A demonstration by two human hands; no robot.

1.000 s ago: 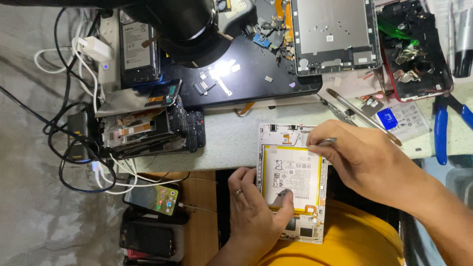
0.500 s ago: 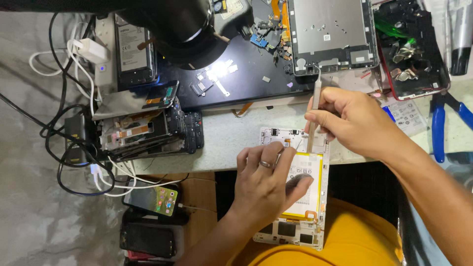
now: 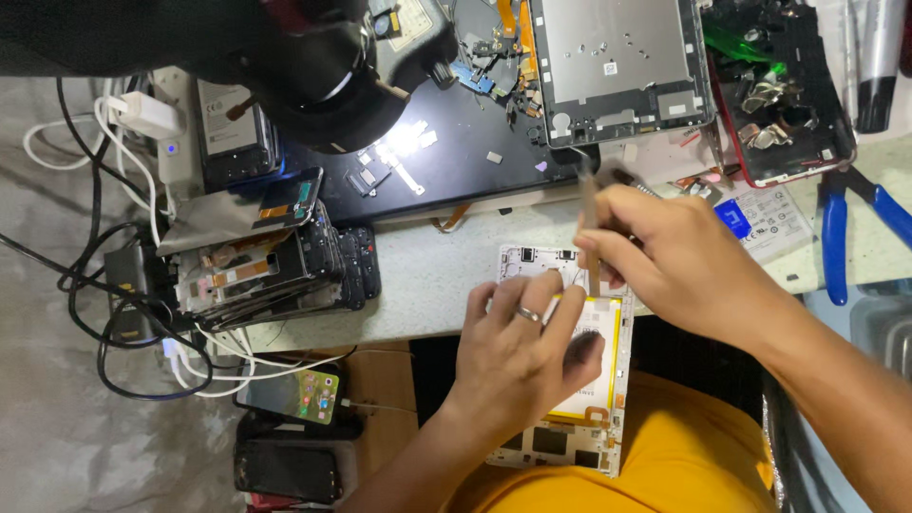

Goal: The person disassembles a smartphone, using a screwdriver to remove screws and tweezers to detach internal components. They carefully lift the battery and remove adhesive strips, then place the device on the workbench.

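Metal-tipped and thin, the pry tool sat pinched in my right hand at the yellow-edged battery of the opened tablet, which my flat left hand pinned at the bench edge, so I judged prying underway, needing gentle leverage, with stacked phones and blue pliers nearby.

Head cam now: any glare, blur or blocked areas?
Head view: glare on the dark mat under the lamp; the lamp itself is dark, close and soft, blocking the top left; hands and tablet are sharp, evenly lit.
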